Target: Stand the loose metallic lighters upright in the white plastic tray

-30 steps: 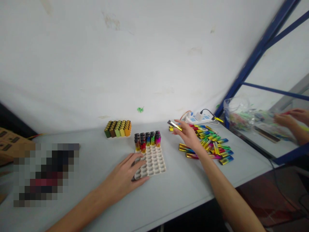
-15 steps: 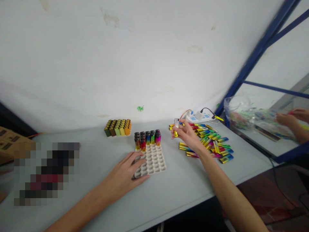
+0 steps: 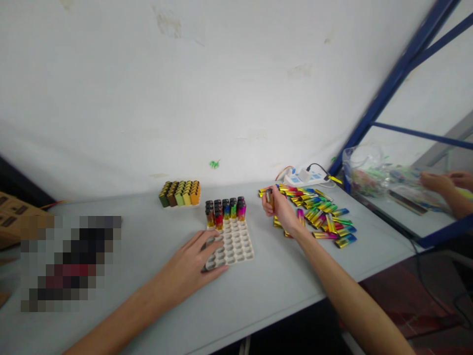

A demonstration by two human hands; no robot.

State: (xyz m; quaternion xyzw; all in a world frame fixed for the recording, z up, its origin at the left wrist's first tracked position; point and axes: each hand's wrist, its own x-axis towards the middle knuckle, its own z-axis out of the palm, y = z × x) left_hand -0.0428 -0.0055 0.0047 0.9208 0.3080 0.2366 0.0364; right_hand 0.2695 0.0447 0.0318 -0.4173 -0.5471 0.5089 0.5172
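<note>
My left hand holds the left edge of a white tray with rows of oval pockets, thumb along its near edge and fingers over the pockets. At the tray's far end several coloured lighters with black tops stand upright. My right hand is closed round a small lighter, held upright above the table to the right of the tray; the fingers cover most of it. Beside and beneath that hand is a loose pile of shiny, rainbow-coloured, lighter-shaped pieces.
A block of green, brown and orange lighters stands at the back left. Near the wall lies a white power strip. A cardboard box and a blurred-out patch are at left. Beyond a blue metal frame, another person's hands show.
The lighter in my right hand has turned, and my fingers have wrapped more tightly round it. One pink-and-gold piece in the pile lies differently. My left hand stays on the tray.
</note>
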